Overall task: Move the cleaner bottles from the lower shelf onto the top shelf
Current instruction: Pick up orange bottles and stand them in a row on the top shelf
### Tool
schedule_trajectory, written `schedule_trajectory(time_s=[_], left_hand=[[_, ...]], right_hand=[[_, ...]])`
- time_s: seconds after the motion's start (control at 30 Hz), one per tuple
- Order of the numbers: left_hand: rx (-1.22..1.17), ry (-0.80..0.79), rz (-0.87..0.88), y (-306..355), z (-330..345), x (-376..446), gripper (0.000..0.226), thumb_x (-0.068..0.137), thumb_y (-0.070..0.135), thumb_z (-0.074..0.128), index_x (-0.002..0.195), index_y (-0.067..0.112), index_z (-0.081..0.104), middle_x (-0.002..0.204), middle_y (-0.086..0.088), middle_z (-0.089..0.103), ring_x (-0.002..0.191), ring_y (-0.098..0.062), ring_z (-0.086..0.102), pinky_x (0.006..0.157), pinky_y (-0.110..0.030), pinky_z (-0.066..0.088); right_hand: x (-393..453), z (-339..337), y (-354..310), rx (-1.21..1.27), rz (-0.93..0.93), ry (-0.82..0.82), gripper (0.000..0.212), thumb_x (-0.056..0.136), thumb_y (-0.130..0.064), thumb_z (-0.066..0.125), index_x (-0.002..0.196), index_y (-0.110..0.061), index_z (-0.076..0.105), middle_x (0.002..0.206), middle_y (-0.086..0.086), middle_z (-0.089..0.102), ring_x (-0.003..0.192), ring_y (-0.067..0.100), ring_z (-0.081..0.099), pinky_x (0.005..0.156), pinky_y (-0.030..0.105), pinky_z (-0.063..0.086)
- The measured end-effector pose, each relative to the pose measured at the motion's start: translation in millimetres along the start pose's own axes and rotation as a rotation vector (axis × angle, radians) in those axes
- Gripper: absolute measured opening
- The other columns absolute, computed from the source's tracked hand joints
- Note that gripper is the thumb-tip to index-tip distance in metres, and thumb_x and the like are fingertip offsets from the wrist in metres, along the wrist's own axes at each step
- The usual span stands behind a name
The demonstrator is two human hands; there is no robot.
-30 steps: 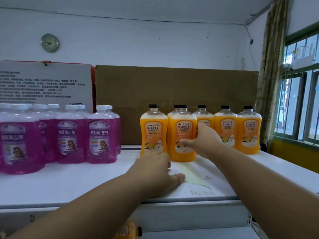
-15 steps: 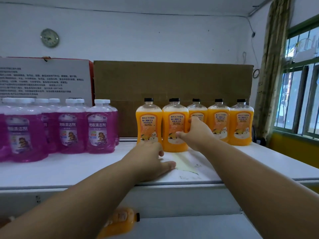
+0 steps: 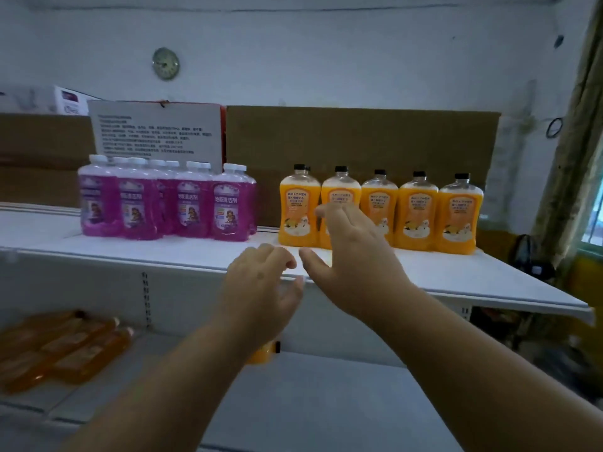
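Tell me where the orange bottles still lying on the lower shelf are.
In the head view, the lying orange bottles sit at the far left of the lower shelf, below the pink bottles; another orange bottle peeks out behind the left hand.

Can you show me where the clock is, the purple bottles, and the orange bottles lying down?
clock (image 3: 165, 63), head view, middle of its face.
purple bottles (image 3: 226, 208), head view, label of the rightmost one.
lying orange bottles (image 3: 70, 349), head view, middle of the pile.

Orange bottles (image 3: 418, 214) — purple bottles (image 3: 192, 203)
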State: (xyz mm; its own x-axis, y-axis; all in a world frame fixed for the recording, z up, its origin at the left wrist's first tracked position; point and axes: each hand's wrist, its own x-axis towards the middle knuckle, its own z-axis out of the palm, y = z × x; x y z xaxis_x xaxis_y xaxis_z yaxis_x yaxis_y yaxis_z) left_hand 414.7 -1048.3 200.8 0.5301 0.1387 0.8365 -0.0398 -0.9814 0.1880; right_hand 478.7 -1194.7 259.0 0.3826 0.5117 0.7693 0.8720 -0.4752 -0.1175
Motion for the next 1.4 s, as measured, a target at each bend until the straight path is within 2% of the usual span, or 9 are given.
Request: schedule_trajectory(time_s=[0.17,0.4,0.57,0.73,0.87,1.0,1.1,1.23,1.4], left_hand=[[-0.007,-0.127,-0.074,-23.2,-6.2,-75.5,0.030,0.087,0.040,0.050,0.098,0.016,0.064,0.093,0.000,0.062,0.085,-0.023,0.055,0.075,-0.041,0.046],[-0.039,-0.399,-0.286,-124.4,6.9,-166.0,0.030,0.093,0.042,0.056,0.116,0.024,0.060,0.110,0.005,0.059,0.105,-0.018,0.051,0.089,-0.037,0.044],[-0.042,-0.560,-0.276,-196.0,16.0,-179.7,0.031,0.093,0.044,0.056,0.117,0.024,0.059,0.116,0.005,0.059,0.106,-0.017,0.052,0.090,-0.038,0.046],[-0.073,-0.692,-0.263,-220.5,57.3,-157.6,0.034,0.095,0.049,0.051,0.120,0.025,0.057,0.117,0.004,0.059,0.103,-0.015,0.054,0.087,-0.034,0.047],[-0.141,-0.692,-0.250,-221.3,107.1,-149.7,0.032,0.093,0.048,0.054,0.116,0.025,0.057,0.114,0.005,0.061,0.099,-0.016,0.057,0.081,-0.033,0.048],[-0.054,-0.579,-0.142,-232.5,150.6,-128.7,0.027,0.088,0.034,0.067,0.107,0.014,0.064,0.102,-0.006,0.066,0.087,-0.026,0.062,0.071,-0.033,0.047],[0.069,-0.546,-0.111,-248.0,180.6,-100.0,0.025,0.090,0.025,0.064,0.111,0.010,0.061,0.108,-0.012,0.065,0.094,-0.031,0.062,0.081,-0.039,0.050],[0.259,-0.726,-0.162,-263.2,213.7,-85.3,0.046,0.098,0.039,0.055,0.135,0.013,0.047,0.133,-0.012,0.058,0.116,-0.031,0.058,0.097,-0.044,0.045],[0.462,-0.875,-0.227,-268.8,225.7,-75.5,0.086,0.070,0.073,0.069,0.129,0.014,0.051,0.128,-0.012,0.059,0.118,-0.031,0.051,0.096,-0.043,0.040]], right_hand=[[-38.0,16.9,-52.9,0.080,-0.069,-0.078,0.054,0.088,-0.046,0.064,0.134,-0.025,0.047,0.128,-0.001,0.053,0.115,0.016,0.049,0.096,0.033,0.044],[-75.9,104.1,-105.2,0.114,0.022,-0.208,0.052,0.088,-0.040,0.065,0.134,-0.021,0.050,0.124,-0.002,0.053,0.111,0.016,0.051,0.094,0.030,0.045],[-82.8,165.7,-120.8,0.091,0.188,-0.292,0.047,0.088,-0.039,0.066,0.129,-0.020,0.054,0.118,-0.001,0.054,0.106,0.016,0.052,0.088,0.028,0.044],[-82.1,195.8,-108.9,0.011,0.345,-0.333,0.047,0.088,-0.041,0.064,0.129,-0.021,0.055,0.120,0.000,0.055,0.107,0.018,0.053,0.089,0.032,0.046],[-80.3,217.7,-78.7,-0.080,0.402,-0.364,0.050,0.087,-0.041,0.065,0.130,-0.019,0.054,0.123,0.005,0.057,0.107,0.024,0.056,0.083,0.032,0.045],[-75.7,236.0,-42.4,-0.067,0.405,-0.405,0.052,0.087,-0.047,0.061,0.131,-0.022,0.051,0.127,0.001,0.054,0.110,0.022,0.055,0.082,0.028,0.038],[-68.0,248.8,-22.1,-0.008,0.416,-0.412,0.052,0.087,-0.049,0.060,0.132,-0.025,0.048,0.129,-0.003,0.052,0.114,0.018,0.053,0.085,0.026,0.036],[-59.8,264.0,-2.2,0.012,0.386,-0.471,0.054,0.088,-0.049,0.062,0.133,-0.027,0.045,0.133,-0.004,0.050,0.117,0.017,0.051,0.087,0.025,0.036],[-58.5,277.8,9.6,0.053,0.363,-0.469,0.052,0.087,-0.047,0.064,0.131,-0.023,0.050,0.129,-0.001,0.054,0.108,0.018,0.056,0.081,0.024,0.037]])
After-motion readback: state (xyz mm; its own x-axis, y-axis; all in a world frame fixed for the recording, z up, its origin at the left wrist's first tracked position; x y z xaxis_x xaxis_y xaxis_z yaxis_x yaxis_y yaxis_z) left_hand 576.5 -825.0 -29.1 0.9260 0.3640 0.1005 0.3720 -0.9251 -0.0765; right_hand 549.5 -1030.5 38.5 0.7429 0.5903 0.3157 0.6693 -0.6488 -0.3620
